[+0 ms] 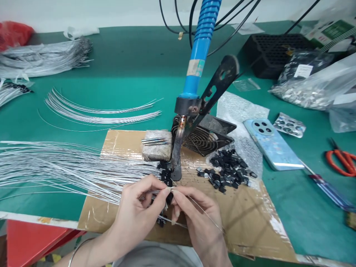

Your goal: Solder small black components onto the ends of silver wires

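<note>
My left hand point(141, 213) is closed in a pinch, thumb against forefinger, with a pale thin wire running into its fingertips. Touching it at the tips, my right hand point(198, 215) also pinches; a thin silvery wire point(204, 212) passes along its fingers toward the wrist. Whatever small part sits between the two sets of fingertips is hidden. Just behind the hands stand small black connectors point(166, 174) at the ends of a spread of grey-white wires point(83, 168). The tip of a blue-handled soldering iron point(176, 154) points down above these connectors.
Loose black connector pieces point(229, 168) lie on bubble wrap and the cardboard sheet point(250, 222). A black fan point(205, 137) stands behind the iron. Farther right are a blue phone point(269, 142) and red-handled pliers point(340, 161). More wires point(102, 116) lie at the back left.
</note>
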`<state>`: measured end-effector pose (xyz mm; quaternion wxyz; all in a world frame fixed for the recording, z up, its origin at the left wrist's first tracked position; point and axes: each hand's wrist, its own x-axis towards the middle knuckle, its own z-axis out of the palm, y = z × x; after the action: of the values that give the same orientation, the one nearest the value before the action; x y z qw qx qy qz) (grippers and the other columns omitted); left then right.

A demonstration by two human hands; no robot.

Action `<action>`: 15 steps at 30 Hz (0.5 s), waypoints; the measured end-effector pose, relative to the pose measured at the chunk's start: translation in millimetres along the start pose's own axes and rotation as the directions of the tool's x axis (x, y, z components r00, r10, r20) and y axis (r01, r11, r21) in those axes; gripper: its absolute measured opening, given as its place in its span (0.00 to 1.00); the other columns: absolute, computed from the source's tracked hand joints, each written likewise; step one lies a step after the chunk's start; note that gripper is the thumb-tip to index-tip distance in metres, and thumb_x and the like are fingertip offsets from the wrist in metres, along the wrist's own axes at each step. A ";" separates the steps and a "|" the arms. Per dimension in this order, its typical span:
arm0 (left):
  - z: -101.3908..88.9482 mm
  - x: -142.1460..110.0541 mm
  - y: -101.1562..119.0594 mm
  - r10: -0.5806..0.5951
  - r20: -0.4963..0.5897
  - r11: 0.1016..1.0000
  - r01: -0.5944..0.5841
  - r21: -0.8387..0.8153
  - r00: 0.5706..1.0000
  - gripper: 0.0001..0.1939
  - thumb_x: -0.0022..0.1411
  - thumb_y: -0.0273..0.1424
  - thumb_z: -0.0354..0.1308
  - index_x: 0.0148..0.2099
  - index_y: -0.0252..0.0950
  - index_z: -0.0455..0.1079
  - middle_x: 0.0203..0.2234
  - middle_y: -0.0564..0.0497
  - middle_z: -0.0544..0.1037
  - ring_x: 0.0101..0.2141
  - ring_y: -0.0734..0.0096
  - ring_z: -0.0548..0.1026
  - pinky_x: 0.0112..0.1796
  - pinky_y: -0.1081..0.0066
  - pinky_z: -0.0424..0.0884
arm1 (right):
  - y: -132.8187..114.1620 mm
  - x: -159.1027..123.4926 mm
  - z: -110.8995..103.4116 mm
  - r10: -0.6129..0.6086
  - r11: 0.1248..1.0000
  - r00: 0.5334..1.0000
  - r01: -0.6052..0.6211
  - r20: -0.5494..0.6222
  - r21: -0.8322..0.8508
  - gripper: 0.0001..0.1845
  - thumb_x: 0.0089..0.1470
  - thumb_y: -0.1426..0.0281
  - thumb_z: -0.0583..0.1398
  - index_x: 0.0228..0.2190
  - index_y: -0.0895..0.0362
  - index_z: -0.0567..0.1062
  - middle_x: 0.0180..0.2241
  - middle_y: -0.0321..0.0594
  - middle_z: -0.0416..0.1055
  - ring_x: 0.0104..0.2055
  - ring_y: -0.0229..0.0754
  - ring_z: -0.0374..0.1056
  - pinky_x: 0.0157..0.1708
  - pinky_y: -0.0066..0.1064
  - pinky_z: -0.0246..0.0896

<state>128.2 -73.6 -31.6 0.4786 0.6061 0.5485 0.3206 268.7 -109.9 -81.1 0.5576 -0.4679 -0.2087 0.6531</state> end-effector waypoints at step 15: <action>1.1 -1.2 0.8 0.092 -0.018 0.981 -0.088 0.175 0.996 0.10 0.66 0.26 0.57 0.30 0.36 0.72 0.15 0.61 0.57 0.18 0.78 0.52 0.20 0.73 0.50 | -9.3 -2.3 5.8 0.024 0.999 0.999 -0.023 -0.049 0.022 0.06 0.50 0.65 0.71 0.29 0.54 0.84 0.21 0.33 0.74 0.18 0.32 0.67 0.19 0.23 0.67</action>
<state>129.3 -75.0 -31.1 0.4015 0.6656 0.5527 0.3007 268.7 -107.9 -70.1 0.5599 -0.4803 -0.1824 0.6500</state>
